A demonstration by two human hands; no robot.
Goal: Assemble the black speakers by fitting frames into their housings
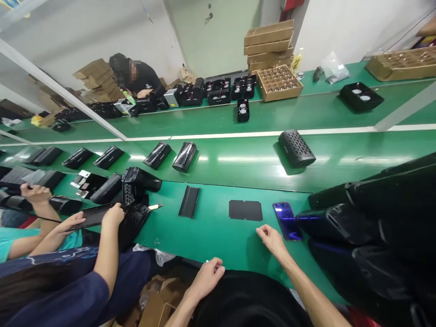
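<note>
My black clothing [252,299]: bottom edge.
My left hand [208,275]: fingers curled; whether on anything, I cannot tell.
My right hand [270,238]: fingertips together, near the smartphone [288,221].
Notched black sheet [245,210]: flat on the green bench [204,236], beyond my right hand.

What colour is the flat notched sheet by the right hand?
The flat notched sheet is dark grey, near black; see the head view.
</note>
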